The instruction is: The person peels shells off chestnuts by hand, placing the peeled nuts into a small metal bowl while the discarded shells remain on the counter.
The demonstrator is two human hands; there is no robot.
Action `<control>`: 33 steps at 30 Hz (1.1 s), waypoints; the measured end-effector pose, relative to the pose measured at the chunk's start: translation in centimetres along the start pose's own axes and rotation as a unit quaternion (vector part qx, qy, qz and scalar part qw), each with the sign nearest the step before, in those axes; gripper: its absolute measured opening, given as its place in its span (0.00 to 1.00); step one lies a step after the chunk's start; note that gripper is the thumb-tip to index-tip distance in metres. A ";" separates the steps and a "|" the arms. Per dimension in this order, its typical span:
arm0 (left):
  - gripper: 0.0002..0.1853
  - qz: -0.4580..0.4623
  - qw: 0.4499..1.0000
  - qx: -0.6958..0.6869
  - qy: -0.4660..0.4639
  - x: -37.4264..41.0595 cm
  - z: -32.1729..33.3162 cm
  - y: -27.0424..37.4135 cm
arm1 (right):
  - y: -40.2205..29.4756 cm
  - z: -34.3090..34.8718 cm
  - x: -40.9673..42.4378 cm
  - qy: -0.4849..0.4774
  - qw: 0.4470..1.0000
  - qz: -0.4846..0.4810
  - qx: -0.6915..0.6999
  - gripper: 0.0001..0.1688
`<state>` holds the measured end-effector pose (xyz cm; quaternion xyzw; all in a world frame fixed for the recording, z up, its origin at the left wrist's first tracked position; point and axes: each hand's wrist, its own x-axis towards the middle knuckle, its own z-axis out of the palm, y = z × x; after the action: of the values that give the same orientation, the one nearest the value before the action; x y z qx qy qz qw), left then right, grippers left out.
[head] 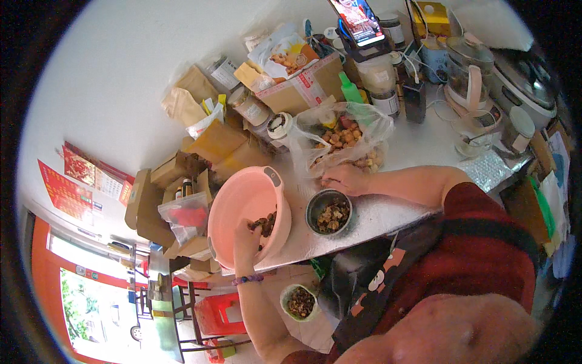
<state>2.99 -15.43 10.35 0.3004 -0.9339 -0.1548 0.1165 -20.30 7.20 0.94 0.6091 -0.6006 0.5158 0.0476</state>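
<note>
My left hand (pixel 248 239), with a beaded bracelet at the wrist, reaches into a pink plastic basin (pixel 234 195). Its fingers are at dark brown lumpy pieces (pixel 268 223) on the basin's side; whether they grip any is hidden. Between the bowl and the bag, my right hand (pixel 348 179) has its fingers bent, and what they may hold cannot be told. Beside it, a dark-rimmed round bowl (pixel 328 233) contains broken brown pieces (pixel 334 216). A clear plastic bag (pixel 304 145) of round, light brown lumps (pixel 348 136) lies open just beyond that hand.
Jars (pixel 250 107), a cardboard box (pixel 295 93) and a green bottle (pixel 350 88) stand behind the bag. A phone (pixel 359 22) is propped on a holder. A glass kettle (pixel 468 68) stands at right. Below the table edge, a lined container (pixel 299 302) holds brown bits near a red stool (pixel 220 314).
</note>
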 end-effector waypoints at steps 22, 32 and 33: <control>0.10 -0.059 0.606 -0.793 -0.018 -15.3 12.3 9.2 | -1.1 -0.3 -3.8 -0.008 0.977 0.176 -0.117 0.21; 0.12 -0.089 0.624 -0.776 0.024 -16.2 14.3 7.8 | -1.4 -0.2 -4.2 0.011 0.987 0.102 -0.122 0.18; 0.13 -0.088 0.622 -0.777 0.026 -16.2 14.3 7.7 | -1.7 -0.2 -4.2 0.002 0.988 0.111 -0.110 0.18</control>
<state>7.33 3.34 -2.14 0.1825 -0.4315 -0.8249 0.3163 -18.03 10.65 -0.87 0.5286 -0.7176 0.4499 0.0577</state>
